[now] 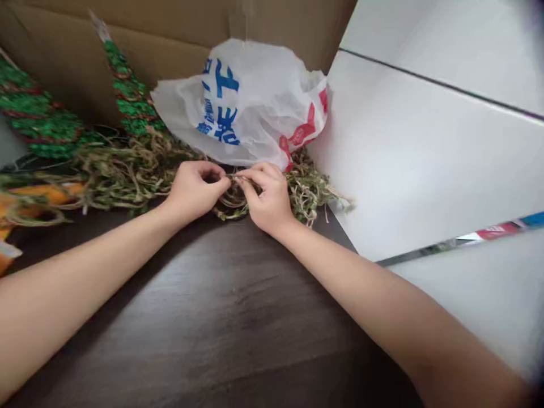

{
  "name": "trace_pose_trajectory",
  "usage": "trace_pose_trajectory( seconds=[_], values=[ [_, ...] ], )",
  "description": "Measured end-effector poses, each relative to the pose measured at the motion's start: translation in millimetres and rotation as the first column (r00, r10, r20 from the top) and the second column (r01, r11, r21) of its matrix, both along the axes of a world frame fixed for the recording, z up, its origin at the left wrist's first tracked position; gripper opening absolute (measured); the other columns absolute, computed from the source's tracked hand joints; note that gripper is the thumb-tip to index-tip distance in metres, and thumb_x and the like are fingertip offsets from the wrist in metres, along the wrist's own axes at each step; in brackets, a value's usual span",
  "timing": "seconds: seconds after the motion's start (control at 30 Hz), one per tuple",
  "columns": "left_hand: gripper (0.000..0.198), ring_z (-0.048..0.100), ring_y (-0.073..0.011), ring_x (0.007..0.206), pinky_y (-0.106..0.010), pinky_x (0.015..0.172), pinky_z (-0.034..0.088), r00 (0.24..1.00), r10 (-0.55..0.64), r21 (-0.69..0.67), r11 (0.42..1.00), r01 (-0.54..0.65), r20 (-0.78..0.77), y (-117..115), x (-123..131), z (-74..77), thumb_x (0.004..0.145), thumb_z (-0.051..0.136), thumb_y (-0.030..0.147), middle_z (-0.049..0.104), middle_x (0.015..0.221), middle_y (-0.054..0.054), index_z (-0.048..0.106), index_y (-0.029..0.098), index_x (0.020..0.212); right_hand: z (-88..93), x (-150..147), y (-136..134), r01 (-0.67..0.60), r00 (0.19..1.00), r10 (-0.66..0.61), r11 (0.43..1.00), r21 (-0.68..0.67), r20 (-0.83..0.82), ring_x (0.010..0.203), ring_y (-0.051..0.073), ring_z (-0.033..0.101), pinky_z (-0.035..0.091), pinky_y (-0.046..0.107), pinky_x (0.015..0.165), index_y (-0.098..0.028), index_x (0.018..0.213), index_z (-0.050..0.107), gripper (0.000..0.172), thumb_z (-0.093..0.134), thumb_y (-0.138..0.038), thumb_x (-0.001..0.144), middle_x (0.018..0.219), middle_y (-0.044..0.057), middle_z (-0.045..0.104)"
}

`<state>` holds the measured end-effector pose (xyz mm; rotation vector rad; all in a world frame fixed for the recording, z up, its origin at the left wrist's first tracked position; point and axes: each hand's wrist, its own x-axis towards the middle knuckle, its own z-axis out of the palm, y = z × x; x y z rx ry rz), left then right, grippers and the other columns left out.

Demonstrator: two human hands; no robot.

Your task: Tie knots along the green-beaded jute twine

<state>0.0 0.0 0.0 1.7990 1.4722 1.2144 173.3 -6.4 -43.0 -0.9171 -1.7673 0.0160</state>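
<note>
Leafy twine strand [233, 177] seems to run sideways between left hand [196, 190] and right hand [268, 195], both sets of fingers pinching it, neither really nearer tbh.

pinched strand [233, 177] (blurred, too small)

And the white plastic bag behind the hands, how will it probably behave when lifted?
The bag is likely floppy, because its sides crumple. It is probably light for its size, as the plastic looks thin, though any contents are hidden. It might snag on the tangled cord close to its lower edge.
</note>
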Motion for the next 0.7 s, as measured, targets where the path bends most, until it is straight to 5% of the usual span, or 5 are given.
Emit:
trace_pose_trajectory(
  seconds=[0.23, 0.43, 0.57, 0.7],
  values=[
    [0.006, 0.058, -0.0156, 0.067, -0.028, 0.065, 0.043, 0.999, 0.035, 0.017, 0.999, -0.036, 0.035, 3.7, -0.9, -3.5, 0.07, 0.067, 0.022, 0.068, 0.066, 0.001, 0.069, 0.02, 0.064, 4.3, 3.5, 1.7, -0.038, 0.998, 0.039, 0.999, 0.021, -0.056, 0.104, 0.023, 0.066, 0.052, 0.04, 0.098, -0.024, 0.102, 0.07, 0.024, 0.052, -0.036, 0.113, 0.102, 0.006, 0.072],
    [0.012, 0.055, -0.017, 0.062, -0.031, 0.063, 0.043, 0.995, 0.097, 0.11, 0.989, -0.1, 0.031, 8.2, -3.8, -9.7, 0.074, 0.069, 0.019, 0.062, 0.062, 0.001, 0.064, 0.023, 0.063, -1.9, 1.1, 4.5, 0.162, 0.986, -0.164, 0.985, -0.062, -0.032, 0.11, 0.027, 0.064, 0.052, 0.044, 0.105, -0.023, 0.106, 0.062, 0.024, 0.042, -0.035, 0.113, 0.109, 0.011, 0.069],
    [0.012, 0.059, -0.0182, 0.066, -0.033, 0.068, 0.049, 0.999, 0.033, 0.226, 0.974, -0.024, -0.035, 7.8, -5.8, -11.5, 0.076, 0.068, 0.02, 0.064, 0.065, 0.001, 0.064, 0.024, 0.066, 3.3, -2.3, -2.9, 0.146, 0.988, -0.136, 0.977, -0.158, 0.07, 0.119, 0.03, 0.065, 0.051, 0.049, 0.112, -0.021, 0.119, 0.066, 0.019, 0.056, -0.031, 0.108, 0.121, 0.013, 0.071],
    [0.008, 0.064, -0.0188, 0.073, -0.033, 0.077, 0.054, 0.995, -0.034, 0.333, 0.941, 0.062, -0.09, 5.9, -7.6, -12.9, 0.078, 0.066, 0.024, 0.069, 0.072, 0.001, 0.063, 0.023, 0.07, 10.0, -3.2, -8.1, 0.195, 0.976, -0.156, 0.938, -0.286, 0.152, 0.116, 0.033, 0.067, 0.053, 0.054, 0.11, -0.02, 0.114, 0.074, 0.019, 0.058, -0.025, 0.104, 0.113, 0.011, 0.074]
  ],
)
